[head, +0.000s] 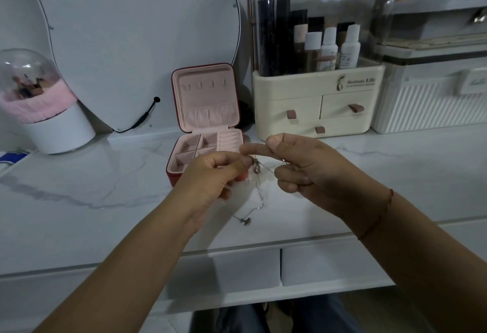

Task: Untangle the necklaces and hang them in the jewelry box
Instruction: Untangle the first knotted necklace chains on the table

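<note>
Thin silver necklaces [259, 190] hang tangled between my two hands above the marble tabletop. My left hand [213, 174] pinches the chains near a small pendant [256, 168]. My right hand [297, 164] pinches a strand beside it, thumb against forefinger. A loose end with a second pendant [246, 220] trails on the table below. The red jewelry box [208, 132] stands open just behind my hands, pink inside, with small hooks [205, 85] in its upright lid and nothing on them.
A cream cosmetics organiser [316, 111] with bottles and drawers stands at the back right, a white ribbed case [432, 106] beside it. A mirror [131, 43] leans on the wall. A domed brush holder [44, 106] sits at the left. The table edge [237, 247] lies near me.
</note>
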Motion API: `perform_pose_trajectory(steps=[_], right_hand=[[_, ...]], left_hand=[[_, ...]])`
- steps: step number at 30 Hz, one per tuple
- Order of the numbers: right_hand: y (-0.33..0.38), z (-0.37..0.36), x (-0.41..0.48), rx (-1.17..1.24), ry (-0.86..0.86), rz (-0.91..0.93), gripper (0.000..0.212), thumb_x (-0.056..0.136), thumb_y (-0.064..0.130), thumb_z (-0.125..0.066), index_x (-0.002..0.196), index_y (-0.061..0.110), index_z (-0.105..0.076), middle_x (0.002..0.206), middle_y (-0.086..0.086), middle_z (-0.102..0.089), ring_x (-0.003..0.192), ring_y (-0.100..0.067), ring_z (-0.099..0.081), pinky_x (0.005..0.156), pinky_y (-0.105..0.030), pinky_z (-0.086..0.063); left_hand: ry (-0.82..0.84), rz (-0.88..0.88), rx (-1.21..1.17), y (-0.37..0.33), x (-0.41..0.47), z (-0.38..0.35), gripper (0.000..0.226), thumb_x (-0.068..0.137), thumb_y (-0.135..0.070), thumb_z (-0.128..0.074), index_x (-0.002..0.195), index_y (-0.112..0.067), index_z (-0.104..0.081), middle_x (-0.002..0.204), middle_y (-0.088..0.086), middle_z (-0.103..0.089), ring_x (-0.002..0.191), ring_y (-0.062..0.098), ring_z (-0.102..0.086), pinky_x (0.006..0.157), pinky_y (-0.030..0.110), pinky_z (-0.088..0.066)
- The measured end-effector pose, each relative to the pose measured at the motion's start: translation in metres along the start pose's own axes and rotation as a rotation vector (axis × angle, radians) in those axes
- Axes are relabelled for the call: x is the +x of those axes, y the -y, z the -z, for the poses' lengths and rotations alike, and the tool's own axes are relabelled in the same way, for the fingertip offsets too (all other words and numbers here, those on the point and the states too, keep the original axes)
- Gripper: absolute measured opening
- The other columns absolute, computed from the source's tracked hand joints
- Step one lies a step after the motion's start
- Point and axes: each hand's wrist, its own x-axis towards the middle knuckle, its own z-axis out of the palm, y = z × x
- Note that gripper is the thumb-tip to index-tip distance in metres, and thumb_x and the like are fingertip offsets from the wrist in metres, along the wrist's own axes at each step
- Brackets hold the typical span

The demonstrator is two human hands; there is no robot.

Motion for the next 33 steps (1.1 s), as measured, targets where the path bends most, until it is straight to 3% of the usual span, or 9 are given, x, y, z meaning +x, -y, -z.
perform_pose_trajectory(steps=[2, 6, 9, 12, 15, 20, 25, 30, 33], right_hand=[[-0.001, 0.0, -0.001, 0.039, 0.028, 0.014, 0.023, 0.1, 0.024, -0.042, 0.082, 0.015, -0.053, 0.123, -0.002, -0.066, 0.039, -0.005, -0.021, 0.048, -0.019, -0.035], [-0.003, 0.001, -0.005, 0.117, 0.066, 0.023, 0.031, 0.098, 0.023, -0.043, 0.072, 0.02, -0.06, 0.124, -0.003, -0.065, 0.039, -0.004, -0.022, 0.049, -0.018, -0.037], [-0.006, 0.002, -0.004, 0.215, 0.069, 0.01, 0.022, 0.092, 0.024, -0.046, 0.076, 0.016, -0.06, 0.122, -0.006, -0.066, 0.038, -0.003, -0.025, 0.05, -0.017, -0.04], [-0.01, 0.007, -0.001, 0.329, -0.019, -0.037, 0.014, 0.092, 0.022, -0.046, 0.085, 0.012, -0.052, 0.105, -0.006, -0.071, 0.043, -0.005, -0.029, 0.058, -0.02, -0.046], [-0.017, 0.007, 0.001, 0.048, -0.134, -0.043, 0.014, 0.096, 0.018, -0.047, 0.09, 0.01, -0.056, 0.086, -0.006, -0.067, 0.055, -0.011, -0.04, 0.073, -0.027, -0.05], [-0.019, -0.007, 0.0, -0.26, -0.108, -0.035, 0.017, 0.091, 0.023, -0.058, 0.103, 0.011, -0.062, 0.069, 0.001, -0.063, 0.057, -0.008, -0.048, 0.061, -0.019, -0.048], [-0.014, -0.014, 0.001, -0.311, -0.099, 0.022, 0.011, 0.088, 0.023, -0.062, 0.082, 0.016, -0.068, 0.053, 0.011, -0.057, 0.053, -0.003, -0.042, 0.051, -0.013, -0.038], [-0.02, -0.01, 0.006, -0.292, -0.178, 0.004, 0.008, 0.087, 0.015, -0.065, 0.09, 0.011, -0.072, 0.056, 0.007, -0.056, 0.051, -0.003, -0.041, 0.052, -0.014, -0.038], [-0.021, -0.008, 0.005, -0.304, -0.22, 0.028, 0.011, 0.085, 0.008, -0.065, 0.093, 0.009, -0.073, 0.06, 0.007, -0.064, 0.049, 0.003, -0.051, 0.053, -0.008, -0.042]], left_hand=[[-0.039, 0.005, -0.058, 0.001, 0.003, 0.001, 0.01, 0.082, -0.024, -0.068, 0.083, -0.016, -0.074, 0.07, -0.005, -0.068, 0.06, 0.003, -0.056, 0.066, 0.023, -0.045], [-0.083, -0.007, -0.099, 0.002, 0.005, 0.002, 0.009, 0.083, -0.022, -0.066, 0.079, -0.019, -0.073, 0.063, -0.012, -0.068, 0.053, -0.006, -0.057, 0.053, 0.01, -0.041], [-0.104, -0.001, -0.116, 0.005, 0.007, 0.004, 0.011, 0.085, -0.021, -0.064, 0.082, -0.017, -0.074, 0.075, -0.008, -0.073, 0.068, -0.002, -0.062, 0.07, 0.017, -0.044], [-0.08, 0.026, -0.208, 0.004, 0.008, 0.006, 0.015, 0.09, -0.016, -0.059, 0.085, -0.012, -0.072, 0.085, 0.003, -0.072, 0.077, 0.01, -0.063, 0.081, 0.027, -0.048], [-0.021, 0.05, -0.291, 0.001, 0.006, 0.005, 0.018, 0.092, -0.017, -0.056, 0.091, -0.005, -0.069, 0.082, 0.006, -0.07, 0.066, 0.011, -0.065, 0.073, 0.028, -0.052], [0.027, 0.017, -0.238, -0.003, 0.002, 0.001, 0.025, 0.088, -0.022, -0.059, 0.096, 0.0, -0.068, 0.084, 0.013, -0.065, 0.075, 0.02, -0.059, 0.082, 0.036, -0.051], [0.078, -0.046, -0.124, -0.011, -0.005, 0.001, 0.018, 0.087, -0.024, -0.06, 0.079, -0.01, -0.068, 0.07, 0.004, -0.061, 0.065, 0.013, -0.055, 0.077, 0.033, -0.052], [0.08, -0.053, -0.029, -0.016, -0.01, 0.0, 0.016, 0.092, -0.022, -0.056, 0.079, -0.014, -0.063, 0.043, -0.013, -0.048, 0.039, -0.002, -0.043, 0.052, 0.019, -0.034], [0.111, -0.06, 0.045, -0.015, -0.01, 0.002, 0.013, 0.09, -0.022, -0.058, 0.083, -0.015, -0.066, 0.045, -0.013, -0.047, 0.039, -0.002, -0.04, 0.047, 0.015, -0.032]])
